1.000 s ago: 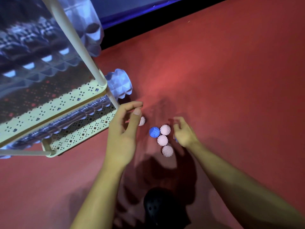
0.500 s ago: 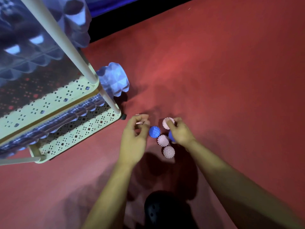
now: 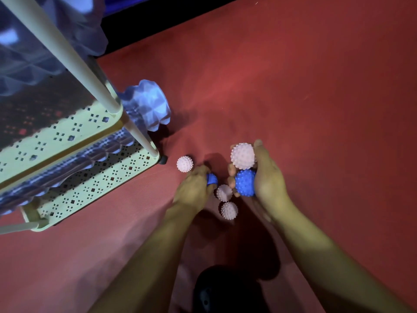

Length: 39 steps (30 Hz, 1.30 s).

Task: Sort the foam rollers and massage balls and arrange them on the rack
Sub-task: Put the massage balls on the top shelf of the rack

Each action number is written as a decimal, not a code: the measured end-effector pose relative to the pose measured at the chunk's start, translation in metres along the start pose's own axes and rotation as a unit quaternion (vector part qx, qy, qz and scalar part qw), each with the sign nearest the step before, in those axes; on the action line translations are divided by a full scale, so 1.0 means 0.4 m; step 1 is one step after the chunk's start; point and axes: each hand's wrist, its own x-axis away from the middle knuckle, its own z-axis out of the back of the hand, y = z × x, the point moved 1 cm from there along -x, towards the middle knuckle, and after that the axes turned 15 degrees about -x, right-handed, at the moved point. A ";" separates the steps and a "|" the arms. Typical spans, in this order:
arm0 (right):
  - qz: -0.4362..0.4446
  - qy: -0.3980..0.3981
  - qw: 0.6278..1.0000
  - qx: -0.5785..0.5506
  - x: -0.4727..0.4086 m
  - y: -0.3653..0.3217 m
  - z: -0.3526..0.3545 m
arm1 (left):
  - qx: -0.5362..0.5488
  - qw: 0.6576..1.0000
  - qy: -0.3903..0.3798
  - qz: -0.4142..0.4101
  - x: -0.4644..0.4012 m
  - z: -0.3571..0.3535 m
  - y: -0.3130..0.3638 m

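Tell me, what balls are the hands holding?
The right hand cups a pink spiky ball and a blue spiky ball around their sides. The left hand fingers grip another blue ball.

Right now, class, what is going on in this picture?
A person crouches over a red floor, gathering spiky massage balls beside a cream rack. The right hand holds a pink ball and a blue ball together. The left hand is curled round another blue ball. Three pink balls lie loose on the floor: one near the rack's foot and two between the hands. Blue foam rollers already lie on the rack's shelves.
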 end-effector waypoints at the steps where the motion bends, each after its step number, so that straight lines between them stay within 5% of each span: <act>1: -0.004 0.010 1.000 0.003 0.001 0.002 0.001 | 0.059 0.998 0.020 0.023 0.004 0.000 -0.003; 5: -0.009 0.014 1.000 -0.009 -0.007 0.029 0.006 | 0.349 0.927 0.077 0.115 0.027 0.048 0.006; 9: -0.025 0.005 1.000 0.003 -0.010 0.053 0.006 | 0.442 0.868 0.113 0.196 0.018 0.103 -0.015; 14: -0.031 -0.008 0.999 0.035 -0.011 0.054 0.002 | 0.288 0.913 0.086 0.275 0.006 0.126 -0.034; 19: -0.044 -0.002 0.998 0.046 -0.021 0.061 0.010 | 0.072 0.967 0.073 0.232 -0.015 0.094 -0.039; 23: -0.039 -0.013 0.998 0.053 -0.020 0.062 0.008 | -0.078 0.971 0.038 0.224 -0.032 0.096 -0.027; 26: -0.050 -0.009 0.997 0.063 -0.022 0.063 0.013 | -0.082 0.974 0.031 0.209 -0.037 0.092 -0.040; 28: -0.089 0.013 0.996 0.024 -0.023 0.066 0.014 | 0.026 0.979 0.048 0.195 -0.032 0.080 -0.052; 30: -0.146 0.036 0.988 -0.033 -0.021 0.067 0.011 | 0.234 0.950 0.060 0.198 -0.017 0.086 -0.048; 33: -0.198 0.010 0.977 -0.080 -0.005 0.053 0.000 | 0.477 0.849 0.030 0.224 0.032 0.140 -0.003; 39: -0.106 -0.133 0.981 -0.099 0.100 -0.061 -0.107 | 0.693 0.715 0.032 0.078 0.176 0.350 0.068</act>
